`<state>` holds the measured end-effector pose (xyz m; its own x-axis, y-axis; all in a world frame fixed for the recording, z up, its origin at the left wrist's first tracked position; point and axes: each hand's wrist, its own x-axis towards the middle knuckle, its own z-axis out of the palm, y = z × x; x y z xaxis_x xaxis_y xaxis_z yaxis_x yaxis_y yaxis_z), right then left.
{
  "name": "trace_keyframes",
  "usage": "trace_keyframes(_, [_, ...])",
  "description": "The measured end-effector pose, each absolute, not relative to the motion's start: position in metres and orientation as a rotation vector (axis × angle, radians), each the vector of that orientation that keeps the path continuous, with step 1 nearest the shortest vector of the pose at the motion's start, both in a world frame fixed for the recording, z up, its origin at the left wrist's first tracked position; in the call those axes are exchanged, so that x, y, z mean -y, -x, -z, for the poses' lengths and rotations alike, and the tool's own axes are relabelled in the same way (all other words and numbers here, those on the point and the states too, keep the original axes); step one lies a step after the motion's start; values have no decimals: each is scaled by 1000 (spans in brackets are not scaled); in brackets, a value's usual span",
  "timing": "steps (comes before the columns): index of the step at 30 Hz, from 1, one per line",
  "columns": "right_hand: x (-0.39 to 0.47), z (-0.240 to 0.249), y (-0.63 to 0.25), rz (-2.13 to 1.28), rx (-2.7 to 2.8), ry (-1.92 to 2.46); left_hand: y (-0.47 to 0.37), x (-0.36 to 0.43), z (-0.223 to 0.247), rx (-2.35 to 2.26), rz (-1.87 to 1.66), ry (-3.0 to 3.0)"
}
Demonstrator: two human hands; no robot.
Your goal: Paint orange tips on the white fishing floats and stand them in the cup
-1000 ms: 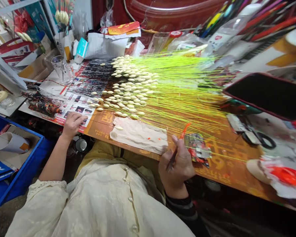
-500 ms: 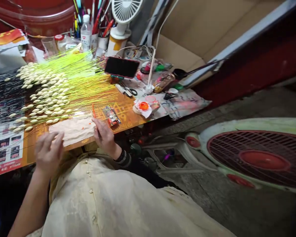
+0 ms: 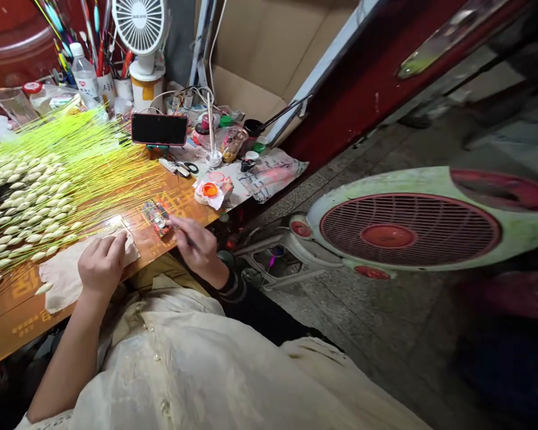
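Note:
My left hand (image 3: pixel 102 263) rests over a pale cloth (image 3: pixel 65 275) at the table's front edge, its fingers curled together. What they pinch, if anything, is hidden. Beside the cloth's lower left part lies a cream, oval bead-like piece (image 3: pixel 43 288). My right hand (image 3: pixel 198 246) is closed, thumb and forefinger together at the right end of a small printed packet (image 3: pixel 156 218). Whatever sits between those fingertips is too small to make out. Many similar cream ovals (image 3: pixel 31 203) on thin yellow stems (image 3: pixel 103 173) cover the table to the left.
An open pot of orange paint (image 3: pixel 210 190) stands on white paper near the right corner. Behind it are scissors (image 3: pixel 190 168), a propped phone (image 3: pixel 159 129), and a small white fan (image 3: pixel 138 24). A large floor fan (image 3: pixel 388 233) stands on the right.
The view has swung right. My left hand has come down onto the cloth, fingers now curled. My right hand has moved from the cloth to the packet; the orange slender thing no longer shows.

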<state>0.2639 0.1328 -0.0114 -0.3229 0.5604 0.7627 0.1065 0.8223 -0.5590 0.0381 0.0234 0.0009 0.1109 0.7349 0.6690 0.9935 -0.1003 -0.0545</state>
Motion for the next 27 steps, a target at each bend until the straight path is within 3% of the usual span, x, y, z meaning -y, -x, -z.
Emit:
trace_keyframes(8, [-199,-3,-342,-638,1596,952,-34,-27,3,1622,628,1860])
trace_keyframes(21, [-254,3,-335,-378,1818,998,-32,-30,2,1623,613,1861])
trace_keyframes(27, [-250,6,-336,-416,1766,1001,-33,-30,2,1644,633,1865])
